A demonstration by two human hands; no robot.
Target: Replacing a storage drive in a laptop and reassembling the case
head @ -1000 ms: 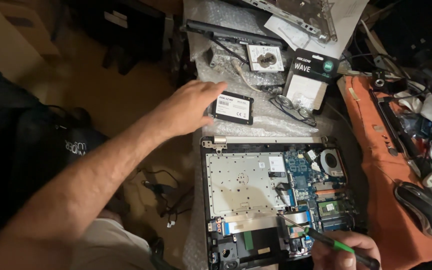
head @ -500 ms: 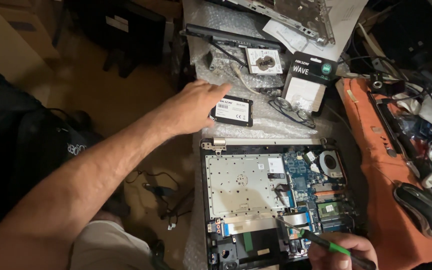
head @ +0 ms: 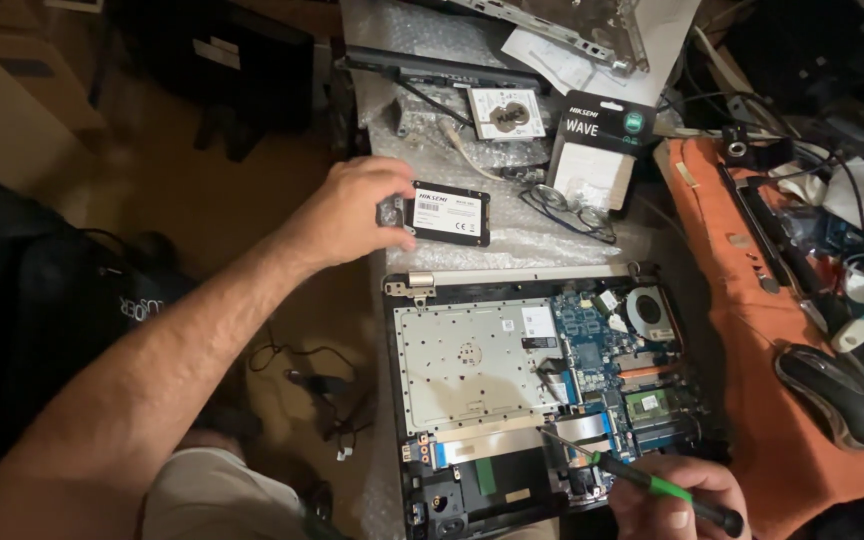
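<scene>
Black drive [head: 449, 213] lies flat, long axis sideways, pinched by left hand [head: 357, 210]; right hand [head: 674, 497] grips screwdriver [head: 652, 485].

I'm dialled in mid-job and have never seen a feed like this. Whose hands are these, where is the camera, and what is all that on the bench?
There is no machine here: a person works with bare hands, and the single camera sits on their head, looking down. The left hand grips a flat black drive at its edge, over bubble wrap. The right hand holds a green-handled screwdriver, its tip inside an opened laptop with circuit board and fan exposed. Nearby lie a bare hard drive, a retail package, eyeglasses and a mouse on an orange mat.
</scene>
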